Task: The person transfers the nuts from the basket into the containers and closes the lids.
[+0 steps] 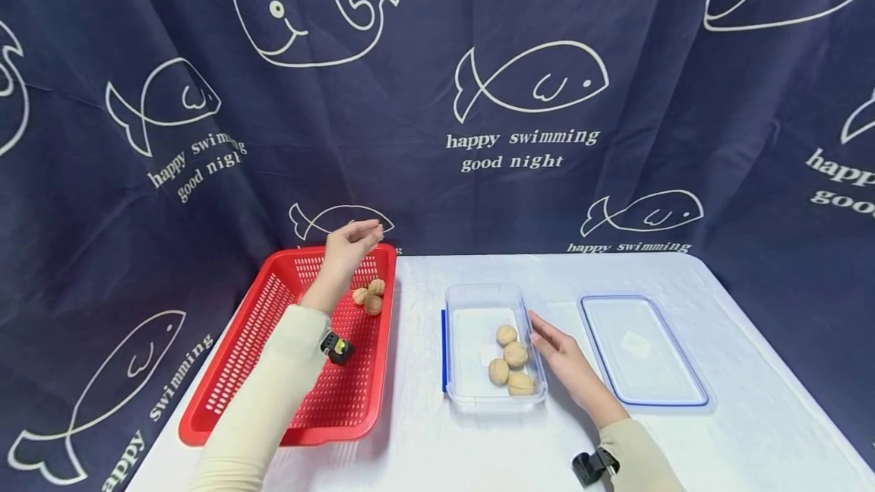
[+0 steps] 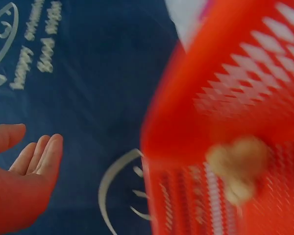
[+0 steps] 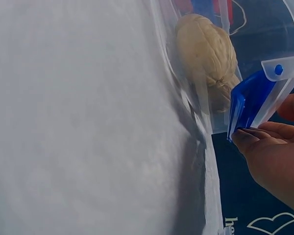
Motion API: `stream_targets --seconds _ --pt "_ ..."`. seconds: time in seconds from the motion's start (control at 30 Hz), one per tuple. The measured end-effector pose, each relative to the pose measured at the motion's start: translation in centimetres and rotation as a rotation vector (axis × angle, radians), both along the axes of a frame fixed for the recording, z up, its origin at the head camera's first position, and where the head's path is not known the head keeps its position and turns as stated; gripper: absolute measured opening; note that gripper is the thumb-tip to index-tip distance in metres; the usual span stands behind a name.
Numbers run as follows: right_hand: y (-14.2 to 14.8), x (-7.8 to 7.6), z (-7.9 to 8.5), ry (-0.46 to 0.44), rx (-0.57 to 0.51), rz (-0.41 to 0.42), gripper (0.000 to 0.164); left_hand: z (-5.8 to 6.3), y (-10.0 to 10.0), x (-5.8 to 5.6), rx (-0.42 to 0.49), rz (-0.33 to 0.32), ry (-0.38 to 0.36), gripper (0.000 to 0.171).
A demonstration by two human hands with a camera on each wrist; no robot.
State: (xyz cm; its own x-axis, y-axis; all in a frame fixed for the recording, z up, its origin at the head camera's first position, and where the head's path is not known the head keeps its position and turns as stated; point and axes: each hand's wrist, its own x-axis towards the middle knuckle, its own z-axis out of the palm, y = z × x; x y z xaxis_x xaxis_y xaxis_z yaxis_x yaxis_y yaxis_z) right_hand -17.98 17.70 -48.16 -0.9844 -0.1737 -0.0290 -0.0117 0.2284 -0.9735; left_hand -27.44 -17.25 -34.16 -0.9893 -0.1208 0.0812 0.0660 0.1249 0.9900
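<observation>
My left hand (image 1: pixel 349 253) is raised over the far part of the red plastic basket (image 1: pixel 374 393), fingers extended and nothing between them. Three walnuts (image 1: pixel 372 305) lie below it, by the basket's right wall; they look blurred in the left wrist view. My right hand (image 1: pixel 563 359) rests at the right side of a clear plastic container (image 1: pixel 472 399). Its fingertips touch the blue latch flap (image 3: pixel 255 98) on that wall, with the thumb apart near the rim. Inside the container, several walnuts (image 1: pixel 516 355) sit toward the right and near end.
The container's clear lid (image 1: pixel 639 348) with a blue seal lies flat on the right of the white-covered table (image 1: pixel 424 446). A second blue latch (image 1: pixel 444 351) hangs off the container's left side. Behind the table hangs a dark blue curtain (image 1: pixel 424 97) with fish drawings.
</observation>
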Motion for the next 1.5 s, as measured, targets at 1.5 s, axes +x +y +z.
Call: stream_targets --seconds 1.5 --pt "0.0 0.1 -0.1 0.002 0.001 -0.014 0.051 -11.5 -6.2 -1.5 -0.488 0.064 -0.234 0.038"
